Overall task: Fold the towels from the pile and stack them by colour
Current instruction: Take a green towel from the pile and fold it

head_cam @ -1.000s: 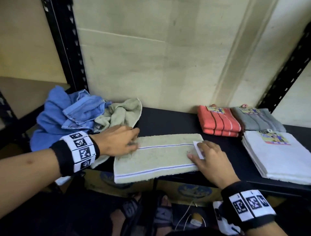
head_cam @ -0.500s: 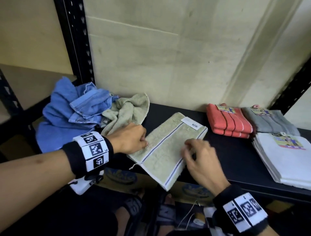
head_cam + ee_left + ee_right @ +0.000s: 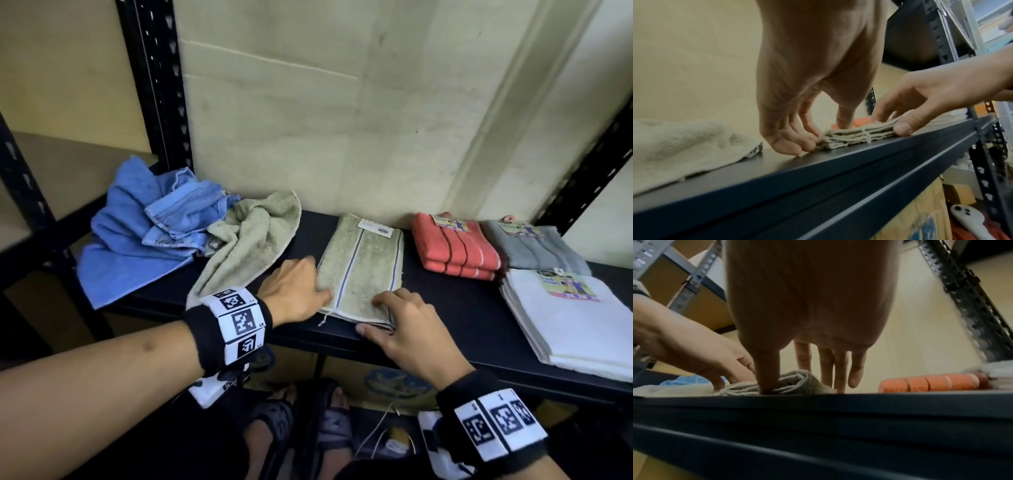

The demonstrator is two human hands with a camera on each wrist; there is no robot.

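Observation:
A folded green towel [image 3: 363, 267] with blue stripes and a white label lies lengthwise on the black shelf [image 3: 455, 315]. My left hand [image 3: 305, 291] is at its near-left corner, with fingertips [image 3: 797, 146] butted against the edge and the thumb resting on top. Over the near-right corner sits my right hand [image 3: 387, 315]: the thumb presses the front edge [image 3: 766, 389] and the straight fingers reach over the top. In the wrist views the towel [image 3: 855, 134] [image 3: 795, 381] shows as a flat stack of layers. Neither hand grips it.
The pile at the left holds crumpled blue towels [image 3: 137, 233] and a loose green towel [image 3: 250, 246]. Folded stacks stand to the right: red [image 3: 452, 250], grey [image 3: 534, 250], white [image 3: 575, 315]. A black upright post [image 3: 154, 85] rises at the back left. Sandalled feet and boxes are below.
The folded green towel was turned from crosswise to lengthwise and slid back onto the shelf. Both hands moved from its ends to its near corners.

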